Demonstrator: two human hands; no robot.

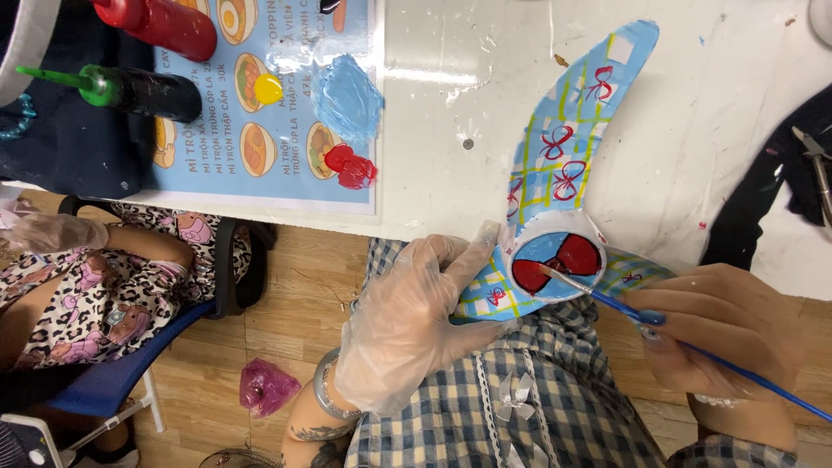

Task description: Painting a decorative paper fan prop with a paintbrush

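Gloved left hand (pixel 407 325) gripping painted figure (pixel 563 173), right hand (pixel 724 325) pinching blue paintbrush (pixel 659 325) on red bow (pixel 559 262)

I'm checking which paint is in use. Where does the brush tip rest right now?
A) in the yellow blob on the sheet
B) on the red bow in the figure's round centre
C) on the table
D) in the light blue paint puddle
B: the right hand holds the blue brush with its tip on the red bow, while the gloved left hand steadies the figure.

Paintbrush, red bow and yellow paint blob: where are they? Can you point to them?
Paintbrush (pixel 737 368): head view, on the blue handle.
Red bow (pixel 576 257): head view, on its right loop, inside the round blue middle.
Yellow paint blob (pixel 269 87): head view, on the blob's middle.
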